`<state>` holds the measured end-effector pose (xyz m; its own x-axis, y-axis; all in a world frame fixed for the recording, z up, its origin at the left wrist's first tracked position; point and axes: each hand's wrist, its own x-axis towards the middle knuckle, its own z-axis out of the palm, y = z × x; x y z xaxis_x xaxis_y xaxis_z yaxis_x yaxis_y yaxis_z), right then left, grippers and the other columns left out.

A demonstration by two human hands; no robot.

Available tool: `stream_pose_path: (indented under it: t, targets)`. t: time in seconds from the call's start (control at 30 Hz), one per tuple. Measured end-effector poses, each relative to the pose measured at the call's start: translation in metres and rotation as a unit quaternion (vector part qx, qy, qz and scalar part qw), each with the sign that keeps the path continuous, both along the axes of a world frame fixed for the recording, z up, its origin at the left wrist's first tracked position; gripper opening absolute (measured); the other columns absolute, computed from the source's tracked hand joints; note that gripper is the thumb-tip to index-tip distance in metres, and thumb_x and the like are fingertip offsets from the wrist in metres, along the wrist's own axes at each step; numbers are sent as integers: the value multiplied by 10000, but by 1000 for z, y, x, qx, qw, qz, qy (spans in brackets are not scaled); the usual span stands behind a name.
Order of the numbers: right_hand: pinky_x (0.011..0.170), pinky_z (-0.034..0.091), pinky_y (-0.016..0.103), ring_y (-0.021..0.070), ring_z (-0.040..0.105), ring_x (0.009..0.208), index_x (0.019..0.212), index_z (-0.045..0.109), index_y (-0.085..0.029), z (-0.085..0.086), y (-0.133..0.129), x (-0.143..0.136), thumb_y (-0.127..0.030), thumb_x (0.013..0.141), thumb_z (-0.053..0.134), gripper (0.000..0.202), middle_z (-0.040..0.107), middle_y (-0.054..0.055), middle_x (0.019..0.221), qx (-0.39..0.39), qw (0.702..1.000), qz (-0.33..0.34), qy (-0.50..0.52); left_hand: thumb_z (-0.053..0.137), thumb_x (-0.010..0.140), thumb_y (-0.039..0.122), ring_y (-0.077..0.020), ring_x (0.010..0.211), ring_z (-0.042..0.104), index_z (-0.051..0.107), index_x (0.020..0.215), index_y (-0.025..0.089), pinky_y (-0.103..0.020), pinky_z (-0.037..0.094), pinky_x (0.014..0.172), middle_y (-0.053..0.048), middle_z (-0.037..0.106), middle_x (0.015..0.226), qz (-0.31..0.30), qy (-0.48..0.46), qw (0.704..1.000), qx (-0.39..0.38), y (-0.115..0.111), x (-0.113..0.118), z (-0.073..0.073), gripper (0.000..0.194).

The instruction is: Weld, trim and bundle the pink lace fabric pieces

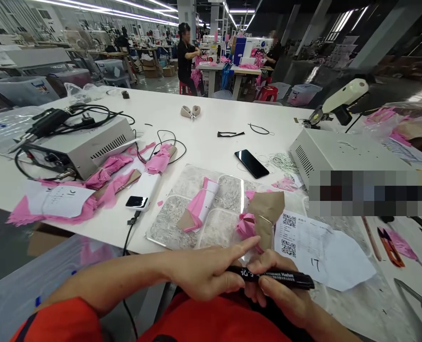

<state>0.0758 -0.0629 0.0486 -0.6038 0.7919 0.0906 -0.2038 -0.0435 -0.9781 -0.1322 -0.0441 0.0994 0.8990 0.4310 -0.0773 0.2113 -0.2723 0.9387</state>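
Observation:
A black permanent marker [284, 277] lies level in front of my body, white lettering along its barrel. My right hand [282, 289] grips it, with the thumb and fingers wrapped round the barrel. My left hand [211, 270] pinches the marker's left end, its index finger stretched out above. Just beyond my hands, a bundle of pink cloth pieces [245, 226] lies under folded brown paper [266, 213] with a band round it. A white printed sheet [316, 247] with QR codes and a handwritten "17" lies beside my right hand.
A tied pink and white bundle [201, 204] lies on the grey patterned mat [171, 218]. Left are a white power bank [150, 190], more pink bundles [68, 199] and a grey box [90, 147]. A phone [252, 163] lies ahead; orange-handled snips [391, 249] are right. Two people work beyond.

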Motion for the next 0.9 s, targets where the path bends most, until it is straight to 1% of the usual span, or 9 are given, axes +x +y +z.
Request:
stream_pose_path:
  t: [0.17, 0.23, 0.3, 0.37, 0.43, 0.5, 0.53, 0.63, 0.9]
  targets:
    - [486, 472, 212, 104, 588, 513, 929, 561, -219, 7, 10, -5, -324, 902, 513, 118, 659, 20, 673, 9, 1000, 6, 0, 362, 924, 229, -141, 800, 579, -138, 1463, 127, -253, 476, 723, -90, 635, 995, 14, -10, 1000, -12, 12, -5, 0, 742]
    - [541, 510, 247, 129, 620, 596, 1092, 541, -231, 18, 29, -3, -361, 850, 593, 279, 682, 47, 792, 14, 999, 0, -47, 373, 929, 264, -125, 720, 555, -33, 1483, 146, -236, 467, 670, -60, 623, 913, 60, 18, 998, 25, 27, -17, 3, 697]
    - [590, 540, 299, 163, 642, 675, 1286, 439, -238, 30, 63, 4, -404, 787, 657, 569, 686, 91, 957, 40, 989, -50, -129, 329, 948, 300, -118, 680, 542, 136, 1478, 180, -225, 457, 637, -34, 612, 844, 163, 74, 980, 88, 51, -38, 6, 577]
    - [607, 548, 320, 175, 650, 682, 1287, 468, -217, 41, 107, 11, -411, 807, 613, 538, 686, 106, 1000, 90, 955, -141, -243, 255, 960, 293, -126, 707, 563, 273, 1428, 182, -223, 462, 641, -36, 625, 854, 321, 175, 918, 155, 80, -63, 6, 482]
    - [684, 546, 323, 193, 664, 746, 1137, 597, -164, 46, 156, 17, -376, 820, 562, 383, 697, 111, 968, 149, 896, -232, -348, 251, 949, 263, -140, 812, 599, 368, 1358, 187, -226, 473, 714, -49, 649, 950, 449, 336, 802, 203, 113, -86, 2, 432]
    - [725, 529, 296, 198, 668, 840, 1140, 614, -156, 42, 202, 20, -333, 864, 469, 359, 693, 112, 1026, 173, 832, -213, -482, 285, 919, 214, -205, 935, 605, 448, 1275, 116, -294, 471, 792, -132, 642, 1038, 475, 398, 757, 209, 144, -103, -7, 404]
    - [778, 509, 282, 193, 659, 904, 1135, 625, -167, 37, 221, 21, -292, 871, 439, 345, 692, 101, 1049, 191, 773, -198, -572, 314, 899, 196, -242, 972, 601, 476, 1235, 87, -331, 469, 806, -173, 632, 1058, 482, 424, 738, 208, 157, -109, -13, 388]
    - [889, 439, 330, 268, 583, 1088, 1082, 659, -139, 16, 265, 15, -245, 794, 534, 331, 661, 140, 1129, 194, 710, -204, -646, 409, 831, 160, -306, 999, 594, 528, 1155, 60, -395, 470, 801, -233, 618, 1065, 479, 472, 711, 205, 175, -116, -28, 359]
    - [741, 458, 382, 355, 608, 1006, 1073, 626, -44, -25, 318, 5, -437, 702, 624, 541, 635, 252, 1087, 175, 663, -145, -713, 460, 837, 200, -294, 1119, 531, 574, 1157, 133, -408, 421, 921, -178, 576, 1175, 463, 438, 716, 286, 146, -100, -38, 347]
